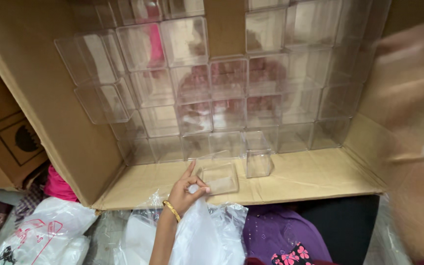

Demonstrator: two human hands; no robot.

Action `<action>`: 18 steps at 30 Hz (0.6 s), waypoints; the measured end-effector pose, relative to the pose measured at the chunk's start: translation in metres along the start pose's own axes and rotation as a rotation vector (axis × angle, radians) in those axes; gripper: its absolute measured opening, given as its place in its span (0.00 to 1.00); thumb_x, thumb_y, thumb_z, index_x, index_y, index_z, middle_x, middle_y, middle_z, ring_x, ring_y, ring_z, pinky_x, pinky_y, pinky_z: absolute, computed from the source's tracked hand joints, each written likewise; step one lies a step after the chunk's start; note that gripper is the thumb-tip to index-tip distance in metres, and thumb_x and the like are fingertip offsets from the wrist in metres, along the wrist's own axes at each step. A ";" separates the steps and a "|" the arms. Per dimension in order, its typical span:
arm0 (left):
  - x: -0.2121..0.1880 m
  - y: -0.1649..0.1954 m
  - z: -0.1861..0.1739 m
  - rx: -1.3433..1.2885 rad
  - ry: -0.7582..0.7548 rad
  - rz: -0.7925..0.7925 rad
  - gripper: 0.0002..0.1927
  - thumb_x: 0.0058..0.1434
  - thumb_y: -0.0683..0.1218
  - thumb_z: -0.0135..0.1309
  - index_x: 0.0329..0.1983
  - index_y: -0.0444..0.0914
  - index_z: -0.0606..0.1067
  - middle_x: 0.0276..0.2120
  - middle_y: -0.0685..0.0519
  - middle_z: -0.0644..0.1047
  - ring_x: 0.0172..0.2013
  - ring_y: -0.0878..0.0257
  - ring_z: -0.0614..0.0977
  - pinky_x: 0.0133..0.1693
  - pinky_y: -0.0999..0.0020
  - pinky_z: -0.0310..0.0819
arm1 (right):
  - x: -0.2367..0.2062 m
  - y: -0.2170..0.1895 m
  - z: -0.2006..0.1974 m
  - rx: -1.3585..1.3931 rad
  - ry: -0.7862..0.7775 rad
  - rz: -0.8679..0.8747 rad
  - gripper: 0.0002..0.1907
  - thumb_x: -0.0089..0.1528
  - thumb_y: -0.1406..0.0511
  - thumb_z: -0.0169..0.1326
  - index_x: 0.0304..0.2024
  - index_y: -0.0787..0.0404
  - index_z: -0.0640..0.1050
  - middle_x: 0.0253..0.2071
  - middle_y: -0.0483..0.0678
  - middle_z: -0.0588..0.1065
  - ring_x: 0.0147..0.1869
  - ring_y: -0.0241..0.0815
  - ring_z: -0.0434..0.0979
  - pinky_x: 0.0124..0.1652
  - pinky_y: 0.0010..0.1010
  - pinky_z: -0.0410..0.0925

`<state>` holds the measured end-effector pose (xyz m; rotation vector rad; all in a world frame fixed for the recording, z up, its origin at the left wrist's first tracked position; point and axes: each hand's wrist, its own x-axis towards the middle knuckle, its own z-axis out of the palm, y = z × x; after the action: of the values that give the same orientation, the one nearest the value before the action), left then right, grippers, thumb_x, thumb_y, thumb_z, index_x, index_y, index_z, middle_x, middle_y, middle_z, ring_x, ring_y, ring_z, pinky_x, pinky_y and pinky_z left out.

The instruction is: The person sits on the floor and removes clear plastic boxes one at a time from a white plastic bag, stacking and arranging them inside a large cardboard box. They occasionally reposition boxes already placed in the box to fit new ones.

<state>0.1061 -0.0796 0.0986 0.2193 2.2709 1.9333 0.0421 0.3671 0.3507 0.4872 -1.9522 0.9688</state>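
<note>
- Head view, nearest: purple cloth with pink flowers (283, 243) lay just below the front edge of the big cardboard carton (74, 132).
- Beside it, clear plastic bags (199, 235), also outside the carton's front edge.
- Left hand (186, 189), with a gold bangle (171, 210), reached over the carton's front flap, fingers pinched on the near corner of a low clear plastic box (218, 175) lying on the carton floor.
- Just right of that box, a small upright clear box (259, 159), standing on the carton floor, slightly apart from it.
- Behind both, stacked clear boxes (226, 83), filling the carton's back wall in several rows.
- Right hand (408, 83), a heavy blur against the carton's right wall; open or closed, cannot tell.
- Left of the carton, outside it: white printed bags (45, 238) and a second brown carton (1, 127).
</note>
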 end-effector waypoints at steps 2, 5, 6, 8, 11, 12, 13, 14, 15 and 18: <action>0.000 0.000 0.000 -0.001 -0.027 -0.023 0.06 0.50 0.39 0.68 0.27 0.37 0.80 0.75 0.40 0.55 0.77 0.56 0.48 0.70 0.60 0.47 | -0.023 -0.012 0.085 0.072 -0.502 0.018 0.18 0.62 0.59 0.57 0.53 0.58 0.79 0.55 0.54 0.77 0.60 0.54 0.75 0.58 0.45 0.68; 0.003 -0.001 -0.004 0.009 -0.036 -0.048 0.05 0.51 0.40 0.68 0.28 0.38 0.81 0.76 0.41 0.52 0.76 0.54 0.51 0.70 0.61 0.45 | -0.081 -0.037 0.206 -0.082 -0.832 -0.075 0.20 0.61 0.60 0.58 0.55 0.60 0.78 0.61 0.62 0.71 0.62 0.64 0.71 0.58 0.50 0.65; 0.004 -0.001 -0.006 0.013 -0.048 -0.028 0.06 0.52 0.40 0.68 0.28 0.38 0.80 0.75 0.40 0.53 0.76 0.54 0.51 0.70 0.61 0.45 | -0.101 -0.042 0.228 -0.111 -0.835 0.027 0.23 0.62 0.61 0.57 0.58 0.62 0.75 0.60 0.63 0.71 0.62 0.64 0.71 0.58 0.50 0.66; 0.006 -0.003 -0.007 0.009 -0.073 0.010 0.06 0.53 0.40 0.67 0.29 0.39 0.79 0.75 0.38 0.55 0.76 0.52 0.51 0.70 0.61 0.46 | -0.128 -0.041 0.250 -0.212 -0.848 0.122 0.25 0.60 0.62 0.57 0.59 0.65 0.73 0.58 0.63 0.72 0.61 0.64 0.71 0.56 0.49 0.67; 0.003 -0.005 -0.007 0.012 -0.078 0.010 0.05 0.53 0.41 0.66 0.28 0.39 0.80 0.75 0.37 0.54 0.76 0.52 0.54 0.68 0.61 0.52 | -0.151 -0.034 0.256 -0.425 -0.854 0.081 0.21 0.53 0.63 0.60 0.48 0.64 0.76 0.56 0.61 0.73 0.61 0.62 0.72 0.53 0.48 0.68; 0.002 -0.006 -0.008 0.036 -0.067 0.042 0.06 0.52 0.41 0.67 0.28 0.39 0.79 0.74 0.36 0.55 0.76 0.52 0.54 0.68 0.61 0.53 | -0.151 -0.029 0.252 -0.500 -0.835 0.052 0.17 0.53 0.63 0.61 0.43 0.62 0.78 0.56 0.62 0.73 0.61 0.62 0.72 0.53 0.48 0.68; 0.000 -0.005 -0.008 0.058 -0.057 0.075 0.07 0.52 0.41 0.67 0.28 0.38 0.79 0.73 0.36 0.57 0.76 0.52 0.54 0.68 0.61 0.54 | -0.149 -0.026 0.246 -0.576 -0.816 0.021 0.13 0.52 0.62 0.61 0.37 0.60 0.80 0.56 0.63 0.73 0.60 0.63 0.72 0.54 0.47 0.68; 0.000 -0.004 -0.007 0.080 -0.047 0.110 0.08 0.51 0.41 0.68 0.28 0.38 0.78 0.73 0.35 0.58 0.76 0.51 0.54 0.67 0.61 0.55 | -0.145 -0.023 0.239 -0.543 -0.810 0.106 0.12 0.54 0.63 0.60 0.39 0.59 0.80 0.54 0.61 0.73 0.60 0.61 0.73 0.55 0.47 0.68; -0.002 -0.002 -0.006 0.091 -0.039 0.133 0.08 0.51 0.42 0.68 0.27 0.38 0.78 0.72 0.34 0.59 0.76 0.51 0.54 0.67 0.61 0.55 | -0.140 -0.021 0.230 -0.510 -0.798 0.192 0.11 0.55 0.63 0.60 0.40 0.59 0.81 0.53 0.60 0.74 0.59 0.59 0.74 0.56 0.46 0.68; -0.004 0.007 0.000 0.156 -0.019 0.141 0.09 0.52 0.43 0.68 0.27 0.38 0.78 0.73 0.36 0.60 0.74 0.51 0.59 0.66 0.61 0.60 | -0.130 -0.030 0.199 -0.333 -0.698 0.268 0.13 0.61 0.65 0.55 0.48 0.59 0.79 0.50 0.58 0.76 0.56 0.59 0.75 0.56 0.47 0.69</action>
<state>0.1096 -0.0794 0.1055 0.4248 2.4559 1.8079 0.0253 0.1882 0.1926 0.4057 -2.8052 0.6472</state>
